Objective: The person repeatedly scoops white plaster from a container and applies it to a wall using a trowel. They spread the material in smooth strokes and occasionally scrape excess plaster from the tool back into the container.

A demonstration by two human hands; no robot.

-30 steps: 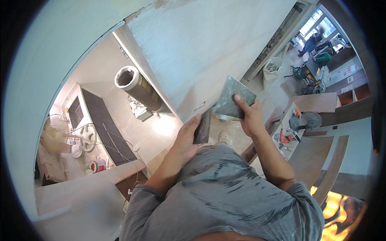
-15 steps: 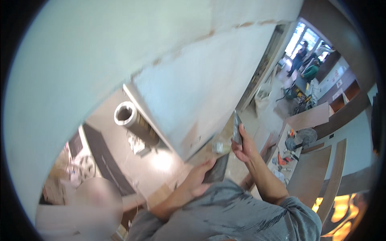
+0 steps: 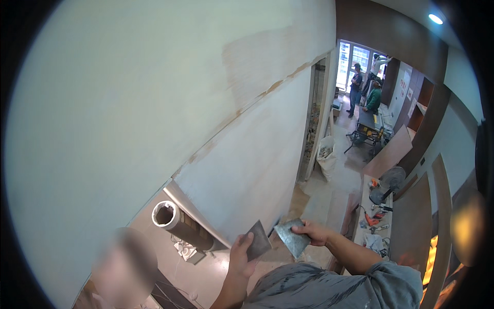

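My left hand [image 3: 241,257] is closed around a dark grey, thin, flat scraper [image 3: 261,241], its thumb on the face. My right hand [image 3: 315,233] grips a shinier metal scraper [image 3: 291,240] by its upper right side, with whitish smears on its surface. The two scrapers are tilted toward each other in front of my shirt, with a narrow gap between them. Beyond them stands a pale wall [image 3: 252,159], crossed by a slanting seam with brownish filler along it. A rough beige patch [image 3: 262,62] shows above the seam. Neither scraper touches the wall.
At lower left, a brown roll [image 3: 188,230] stands near the wall beside a blurred round shape [image 3: 123,262]. To the right, a bench [image 3: 366,201] holds a fan [image 3: 393,177] and an orange power tool [image 3: 371,219]. A white sack [image 3: 327,157] and several people [image 3: 356,87] are farther off.
My hands have come closer together, and the right scraper has turned from edge-on to show its face. The left scraper has lifted from beside my shirt. The view has shifted, showing more wall.
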